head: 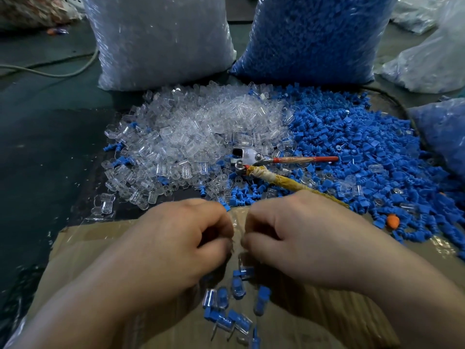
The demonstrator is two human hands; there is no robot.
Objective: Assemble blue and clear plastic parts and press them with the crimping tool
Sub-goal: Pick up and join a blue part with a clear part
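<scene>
Head view: both hands are low in the middle of the frame, over a flat brown cardboard sheet [100, 250]. The left hand [181, 238] and the right hand [297, 235] are knuckles-up with fingers curled in, their fingertips almost meeting in the narrow gap between them. Whether they pinch a part there I cannot tell. The fingers cover the spot, and the gloss in the gap may only be tape on the cardboard.

Just under the wrists, toward the person, a small scatter of joined blue-and-clear pieces [234, 301] lies on the cardboard.

The next move probably turns on the metal crimping tool [247, 161] with its two long handles. It lies beyond the hands on the seam where the heap of loose clear plastic parts [201, 129] meets the heap of loose blue plastic parts [357, 147]. Its steel head points away and to the left. One red-tipped handle [307, 159] runs off to the right, while the yellow cloth-wrapped handle [289, 183] slants back toward the person, its end passing out of sight behind the right knuckles. So the tool is nearer the right hand, which would need only a short reach forward to take that handle. The left hand lies nearer the clear heap.

Behind the heaps a full bag of clear parts [161, 44] and a full bag of blue parts [314, 36] stand side by side.
</scene>
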